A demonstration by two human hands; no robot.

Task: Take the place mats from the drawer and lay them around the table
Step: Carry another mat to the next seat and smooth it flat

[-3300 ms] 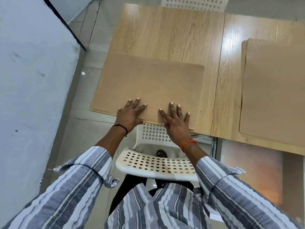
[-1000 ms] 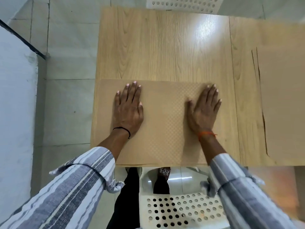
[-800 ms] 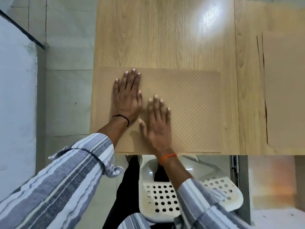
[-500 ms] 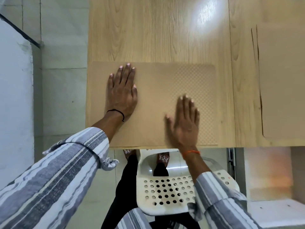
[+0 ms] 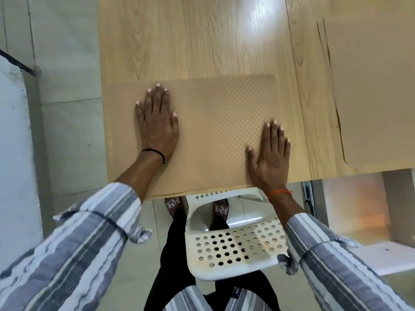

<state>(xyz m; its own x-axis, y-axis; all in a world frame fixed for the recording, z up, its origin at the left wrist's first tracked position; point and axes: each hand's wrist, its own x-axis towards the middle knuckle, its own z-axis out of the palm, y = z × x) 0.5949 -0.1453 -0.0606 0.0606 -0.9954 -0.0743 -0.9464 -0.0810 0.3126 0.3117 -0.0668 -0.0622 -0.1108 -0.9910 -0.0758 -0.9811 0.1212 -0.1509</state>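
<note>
Near mat: a tan place mat (image 5: 213, 135) lies flat on the near left part of the wooden table (image 5: 190, 41), its long side along the near edge, so it faces the seat below.
Left hand (image 5: 157, 124): the grip is spread apart, fingers straight, palm pressing the left half of the mat; judged to pin it while the other side is smoothed.
Right hand (image 5: 270, 158): the grip is also apart, fingers straight and flat at the mat's near right corner, fingertips close to its right edge; it clamps nothing.
Overhang: the mat's near edge sticks slightly past the table's near edge, so a small push toward the far side may yet be needed.
Second mat: another place mat (image 5: 372, 86) lies at the right, well apart from the first; a thin edge at its left hints at more than one sheet, though I cannot tell.
Chair: a white perforated chair (image 5: 235, 243) stands tucked just below the near edge, marking this seat.
Change: half a second ago the right hand lay nearer the middle of the mat; it has swept right to the corner. The left hand has stayed put.
</note>
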